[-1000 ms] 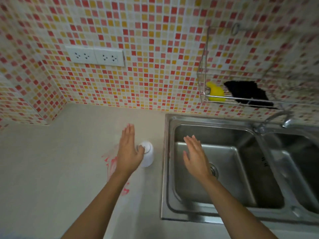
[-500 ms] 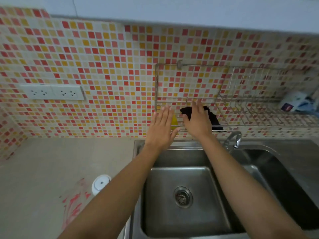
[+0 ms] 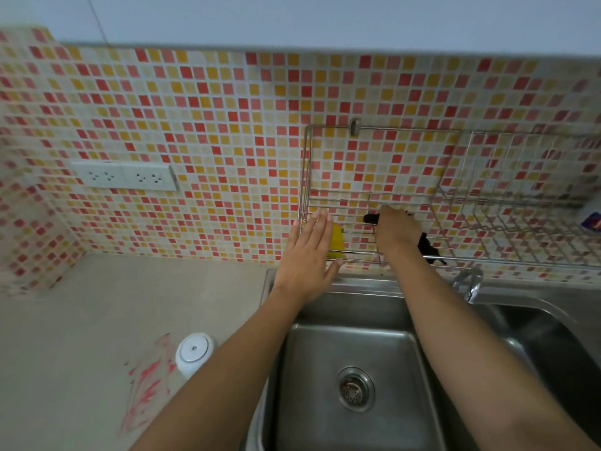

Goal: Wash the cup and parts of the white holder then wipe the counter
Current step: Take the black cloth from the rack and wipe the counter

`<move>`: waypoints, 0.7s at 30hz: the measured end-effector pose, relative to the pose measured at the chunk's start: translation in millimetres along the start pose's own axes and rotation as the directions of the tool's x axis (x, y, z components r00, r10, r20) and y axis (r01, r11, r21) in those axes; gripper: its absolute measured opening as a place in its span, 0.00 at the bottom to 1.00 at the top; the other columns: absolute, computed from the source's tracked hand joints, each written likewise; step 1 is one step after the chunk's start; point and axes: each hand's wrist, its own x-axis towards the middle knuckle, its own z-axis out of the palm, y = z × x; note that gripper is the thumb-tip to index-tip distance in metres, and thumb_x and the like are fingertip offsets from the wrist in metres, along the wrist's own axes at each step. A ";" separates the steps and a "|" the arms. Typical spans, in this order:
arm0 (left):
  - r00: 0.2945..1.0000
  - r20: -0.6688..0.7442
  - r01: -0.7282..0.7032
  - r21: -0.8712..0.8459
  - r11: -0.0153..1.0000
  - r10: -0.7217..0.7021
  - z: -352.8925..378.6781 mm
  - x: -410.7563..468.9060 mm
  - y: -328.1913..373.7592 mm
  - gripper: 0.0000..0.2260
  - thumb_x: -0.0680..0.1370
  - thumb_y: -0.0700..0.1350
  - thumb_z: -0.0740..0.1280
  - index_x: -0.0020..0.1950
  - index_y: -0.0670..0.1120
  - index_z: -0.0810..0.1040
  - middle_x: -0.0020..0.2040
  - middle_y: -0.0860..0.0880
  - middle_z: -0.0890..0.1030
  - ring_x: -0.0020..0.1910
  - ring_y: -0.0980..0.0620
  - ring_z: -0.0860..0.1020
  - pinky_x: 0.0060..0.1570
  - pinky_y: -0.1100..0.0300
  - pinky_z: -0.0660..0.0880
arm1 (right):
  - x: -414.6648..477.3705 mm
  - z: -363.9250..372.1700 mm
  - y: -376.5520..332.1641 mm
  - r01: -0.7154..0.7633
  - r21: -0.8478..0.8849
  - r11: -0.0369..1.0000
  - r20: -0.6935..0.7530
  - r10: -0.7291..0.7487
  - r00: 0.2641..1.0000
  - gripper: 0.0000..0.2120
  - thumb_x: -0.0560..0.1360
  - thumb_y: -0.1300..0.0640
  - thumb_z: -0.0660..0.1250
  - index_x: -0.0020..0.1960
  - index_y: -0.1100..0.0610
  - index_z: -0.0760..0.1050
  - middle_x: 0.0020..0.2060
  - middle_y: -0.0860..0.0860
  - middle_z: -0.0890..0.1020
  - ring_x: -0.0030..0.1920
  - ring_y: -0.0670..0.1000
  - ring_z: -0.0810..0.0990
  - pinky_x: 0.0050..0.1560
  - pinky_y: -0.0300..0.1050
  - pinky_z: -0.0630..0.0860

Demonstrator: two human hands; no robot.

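Cleaning tools are reached for in the wire rack (image 3: 374, 203) at frame centre, while the white holder (image 3: 194, 351) is left at lower left on the worktop (image 3: 81, 314).

The holder is judged light, rigid and smooth, best taken round its sides; its long axis stands upright, top facing the camera, beside a red smear (image 3: 148, 382). The left hand (image 3: 309, 255) is spread flat, its grip apart near the yellow sponge (image 3: 336, 242); the right hand (image 3: 395, 231) lies on a black cloth (image 3: 427, 249), and whether its grip has closed cannot be told.

Both bare forearms reach forward and up. The left hand (image 3: 307, 258) is flat, palm down, fingers (image 3: 317, 227) straight and together. The right hand (image 3: 395, 232) curls its fingers downward, fingertips hidden.
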 end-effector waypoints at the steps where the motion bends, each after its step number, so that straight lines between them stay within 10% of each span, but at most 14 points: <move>1: 1.000 0.006 0.004 0.001 1.000 -0.004 1.3 0.5 -1.0 0.34 0.81 0.64 0.44 0.78 0.46 0.36 0.80 0.47 0.39 0.77 0.50 0.35 0.71 0.51 0.27 | -0.3 1.0 1.5 -0.015 0.019 1.000 -0.038 0.016 0.999 0.11 0.78 0.63 0.61 0.60 0.59 0.71 0.52 0.57 0.79 0.50 0.57 0.79 0.40 0.47 0.70; 7: 0.999 -0.052 -0.016 -0.225 0.974 0.005 -9.1 -21.7 -2.7 0.34 0.82 0.61 0.52 0.79 0.47 0.41 0.80 0.50 0.40 0.77 0.54 0.36 0.74 0.56 0.33 | -19.2 -4.5 5.9 0.078 0.480 0.874 -0.366 0.118 0.923 0.10 0.77 0.65 0.60 0.58 0.61 0.73 0.52 0.62 0.79 0.52 0.63 0.78 0.47 0.56 0.76; 12: 0.963 -0.142 0.152 -0.424 0.893 -0.231 5.7 -128.1 -44.3 0.33 0.81 0.57 0.59 0.80 0.48 0.47 0.80 0.53 0.45 0.78 0.58 0.40 0.74 0.60 0.40 | -83.4 -15.0 -4.7 0.380 0.522 0.763 -0.617 0.031 0.786 0.13 0.72 0.71 0.61 0.55 0.64 0.75 0.50 0.61 0.79 0.52 0.60 0.76 0.49 0.49 0.72; 16: 0.917 0.033 0.364 -0.475 0.801 -0.397 34.2 -208.0 -106.6 0.39 0.78 0.61 0.63 0.80 0.50 0.46 0.80 0.55 0.44 0.78 0.58 0.41 0.76 0.56 0.48 | -164.4 20.1 -32.7 0.414 0.576 0.704 -0.491 -0.107 0.864 0.13 0.70 0.73 0.64 0.53 0.62 0.75 0.49 0.59 0.80 0.50 0.59 0.77 0.49 0.48 0.72; 21: 0.848 0.301 0.518 -0.651 0.555 -0.437 58.1 -253.6 -157.8 0.48 0.70 0.60 0.73 0.79 0.50 0.47 0.80 0.53 0.53 0.78 0.54 0.54 0.75 0.54 0.55 | -259.3 129.3 -100.3 0.114 0.662 0.741 -0.026 -0.129 0.991 0.16 0.73 0.69 0.62 0.57 0.57 0.75 0.50 0.56 0.81 0.48 0.58 0.79 0.46 0.46 0.72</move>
